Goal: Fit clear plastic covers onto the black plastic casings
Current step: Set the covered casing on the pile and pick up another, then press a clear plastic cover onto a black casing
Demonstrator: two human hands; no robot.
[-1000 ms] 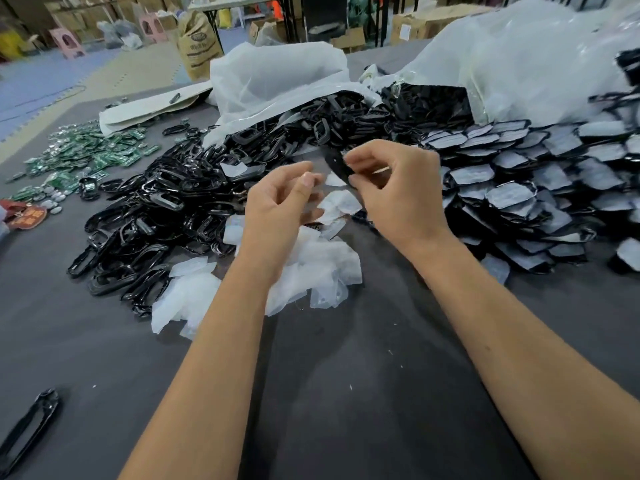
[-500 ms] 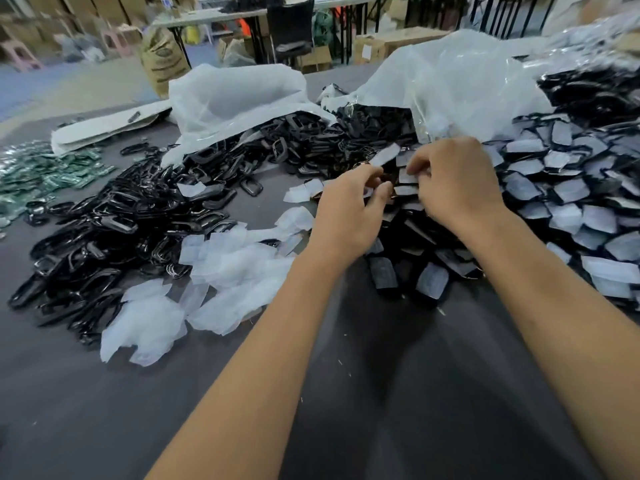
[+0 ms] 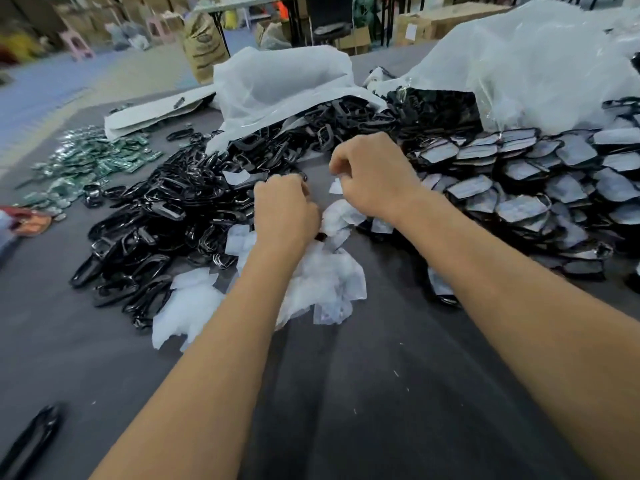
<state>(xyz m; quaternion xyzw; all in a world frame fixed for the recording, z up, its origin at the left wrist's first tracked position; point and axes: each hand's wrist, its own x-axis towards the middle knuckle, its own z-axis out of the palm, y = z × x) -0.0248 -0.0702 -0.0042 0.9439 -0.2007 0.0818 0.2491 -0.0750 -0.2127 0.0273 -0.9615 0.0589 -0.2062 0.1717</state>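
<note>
A heap of bare black casings covers the table's left middle. To the right lies a spread of casings fitted with clear covers. Loose clear covers and film scraps lie between them, under my forearms. My left hand is knuckles-up at the edge of the black heap, its fingers curled down and hidden, and a black casing end shows beneath its palm. My right hand hovers just right of it with fingers curled, pinching a small clear cover.
Two white plastic bags spill parts at the back. Green circuit boards lie at far left, and a black tool is at the bottom-left corner. Bare grey table surface lies in front of me.
Both hands have come back left from the covered-casing spread to the gap between the heaps. The casing my right hand held a second ago is gone from it.
</note>
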